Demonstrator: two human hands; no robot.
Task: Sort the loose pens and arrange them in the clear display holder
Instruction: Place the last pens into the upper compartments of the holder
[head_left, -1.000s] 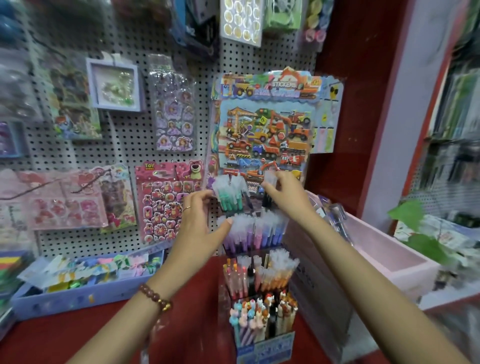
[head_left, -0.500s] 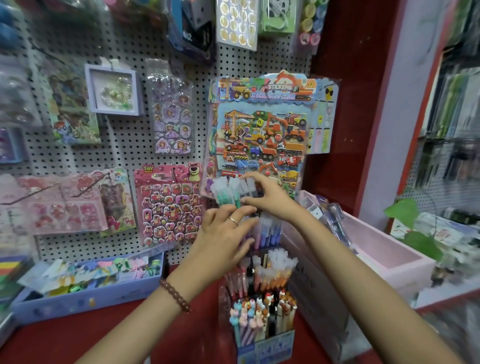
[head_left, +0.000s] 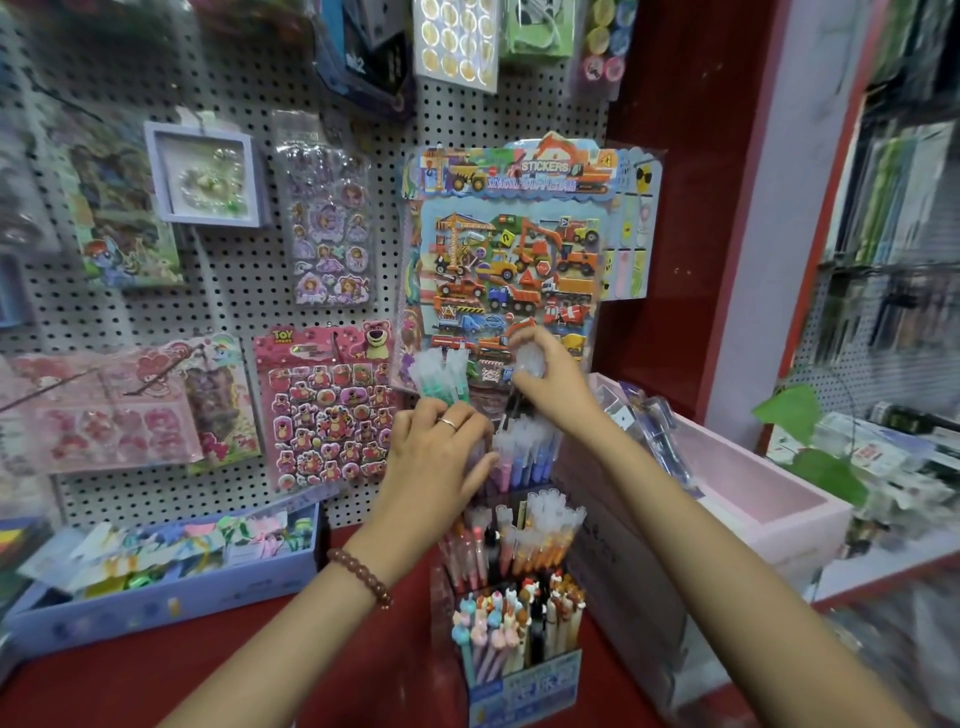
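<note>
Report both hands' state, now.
Left hand: fingers curled by the green clear-capped pens; grip cannot be told.
Right hand: pinching a black clear-capped pen.

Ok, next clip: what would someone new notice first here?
The bright truck sticker sheet hanging mid-pegboard catches the eye first. Just below it, the right hand pinches a clear-capped pen above the stepped pen holder. The left hand sits just under a bunch of green pens.
</note>
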